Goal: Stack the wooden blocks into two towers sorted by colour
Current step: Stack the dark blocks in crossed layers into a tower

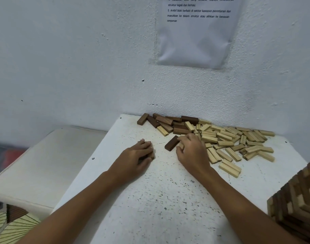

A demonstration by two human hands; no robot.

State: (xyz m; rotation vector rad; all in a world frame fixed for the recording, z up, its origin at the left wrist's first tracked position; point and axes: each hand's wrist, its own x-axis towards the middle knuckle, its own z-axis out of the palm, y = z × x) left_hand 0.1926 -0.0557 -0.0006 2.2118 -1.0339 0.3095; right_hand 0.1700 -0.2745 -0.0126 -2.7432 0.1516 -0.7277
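**Both hands among loose blocks on the speckled table**

Nearest, at the right edge, a stacked tower of mixed dark and pale wooden blocks [298,196] stands on the white speckled table [159,199]. Further in, the left hand [136,155] curls its fingers over a few blocks, mostly hidden. The right hand [192,152] rests with bent fingers on pale blocks, touching a dark brown rectangular block [171,143]; its grip cannot be told. Beyond, the pale wooden blocks [238,143] lie scattered, and the dark brown wooden blocks [168,122] are heaped against the wall [80,67].
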